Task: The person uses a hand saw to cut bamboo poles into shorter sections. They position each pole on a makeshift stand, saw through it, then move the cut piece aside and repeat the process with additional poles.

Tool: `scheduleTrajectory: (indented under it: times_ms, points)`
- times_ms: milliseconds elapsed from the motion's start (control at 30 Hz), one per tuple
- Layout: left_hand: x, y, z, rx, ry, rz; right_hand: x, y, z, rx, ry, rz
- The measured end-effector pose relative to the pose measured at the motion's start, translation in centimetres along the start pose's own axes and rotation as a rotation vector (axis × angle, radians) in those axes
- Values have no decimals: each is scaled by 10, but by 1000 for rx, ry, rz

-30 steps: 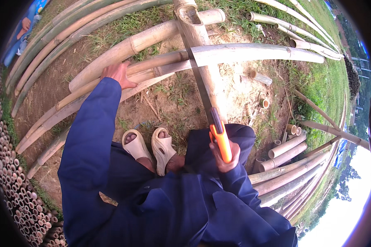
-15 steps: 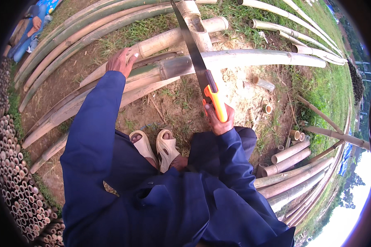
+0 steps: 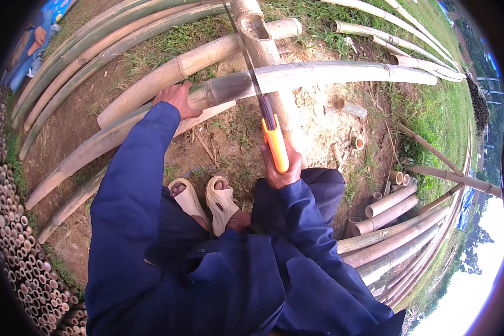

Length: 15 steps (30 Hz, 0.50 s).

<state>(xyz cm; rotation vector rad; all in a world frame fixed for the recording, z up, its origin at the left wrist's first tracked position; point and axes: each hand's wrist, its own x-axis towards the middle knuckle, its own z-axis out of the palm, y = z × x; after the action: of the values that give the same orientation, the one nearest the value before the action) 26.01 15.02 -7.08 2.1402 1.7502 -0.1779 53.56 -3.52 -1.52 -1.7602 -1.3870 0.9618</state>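
Left hand (image 3: 176, 101) curled over a long bamboo pole (image 3: 325, 74), thumb on the near side; right hand (image 3: 281, 172) wrapped around the orange handle of a saw (image 3: 276, 144), its blade passing over the pole; whether the teeth touch cannot be told; the pole crosses a notched bamboo support (image 3: 270, 53) beside the blade; pale sandals (image 3: 223, 207) below; stacked bamboo tubes (image 3: 18, 235) at far left.
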Motion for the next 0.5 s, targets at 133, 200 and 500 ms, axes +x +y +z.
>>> scheduleTrajectory:
  times_ms: [133,200,500]
  points:
    - [1,-7,-2,-2,-43,-13,-101,13,-35,33,51,-3]
    - [4,-2,-6,2,-49,-9,-130,14,-42,70,104,-34]
    - [6,-9,-4,1,-57,23,-18,-6,-5,29,40,-135]
